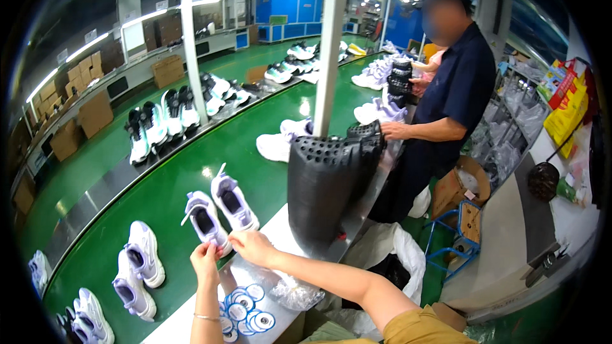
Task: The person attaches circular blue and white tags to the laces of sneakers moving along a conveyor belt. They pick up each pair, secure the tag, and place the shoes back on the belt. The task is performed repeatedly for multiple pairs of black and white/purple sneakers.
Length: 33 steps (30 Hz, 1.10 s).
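Observation:
A pair of pale lilac sneakers stands on the green belt in front of me: a left shoe (201, 214) and a right shoe (233, 200), toes pointing away. My left hand (206, 260) is just below the left shoe's heel, thumb and fingers pinched together. My right hand (251, 248) is curled at the heels, its fingertips close to those of the left. Whatever lies between the fingers is too small to make out. Several round white tags with blue rims (245, 311) lie on the white ledge beneath my forearms, beside a crumpled clear plastic bag (297, 293).
Black perforated sheets (326, 185) stand bent beside a white post (329, 51). More lilac sneakers (139, 261) are at left, and black-and-mint sneakers (171, 113) line the far shelf. A co-worker (456, 83) stands at right, near a blue-framed stool (460, 232) and a white sack (408, 251).

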Available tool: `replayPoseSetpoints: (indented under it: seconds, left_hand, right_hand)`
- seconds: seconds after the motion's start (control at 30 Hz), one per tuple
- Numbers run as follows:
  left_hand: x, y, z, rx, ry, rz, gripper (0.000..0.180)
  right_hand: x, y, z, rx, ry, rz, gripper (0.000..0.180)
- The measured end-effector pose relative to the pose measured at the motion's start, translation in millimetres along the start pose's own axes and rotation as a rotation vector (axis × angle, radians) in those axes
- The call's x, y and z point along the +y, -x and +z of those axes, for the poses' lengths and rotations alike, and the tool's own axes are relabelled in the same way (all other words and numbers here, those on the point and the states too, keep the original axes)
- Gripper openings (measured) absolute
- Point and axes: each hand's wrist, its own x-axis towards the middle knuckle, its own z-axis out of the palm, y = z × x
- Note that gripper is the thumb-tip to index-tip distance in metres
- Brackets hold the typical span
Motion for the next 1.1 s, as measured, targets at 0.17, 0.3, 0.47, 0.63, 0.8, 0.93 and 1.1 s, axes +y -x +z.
replayPoseSetpoints:
  seconds: [0.17,0.3,0.47,0.63,0.8,0.93,1.1]
  left_hand:
    - [2.6,1.5,6.7,-0.045,0.052,-0.017,0.014]
    - [0.4,-3.2,4.3,-0.077,0.119,-0.066,0.015]
    - [4.1,-2.0,-0.8,-0.062,0.167,-0.101,0.015]
    - [4.6,-1.0,-3.4,-0.078,0.195,-0.124,0.013]
    - [5.3,-0.1,-6.0,-0.091,0.196,-0.139,0.013]
    - [5.1,-1.7,-6.4,-0.105,0.200,-0.148,0.013]
    - [9.7,3.5,-7.1,-0.029,0.113,-0.115,0.011]
  right_hand:
    - [16.9,-9.4,15.5,-0.004,0.095,0.019,0.015]
    - [13.5,-15.8,4.0,0.049,0.079,0.029,0.015]
    - [11.0,-17.5,5.8,0.044,0.115,0.002,0.014]
    - [13.9,-14.6,12.6,0.018,0.238,-0.091,0.013]
    - [11.2,-18.7,18.8,-0.057,0.328,-0.077,0.014]
    - [11.1,-21.4,29.4,-0.039,0.302,-0.087,0.014]
    - [7.7,-21.9,39.4,-0.049,0.304,-0.095,0.013]
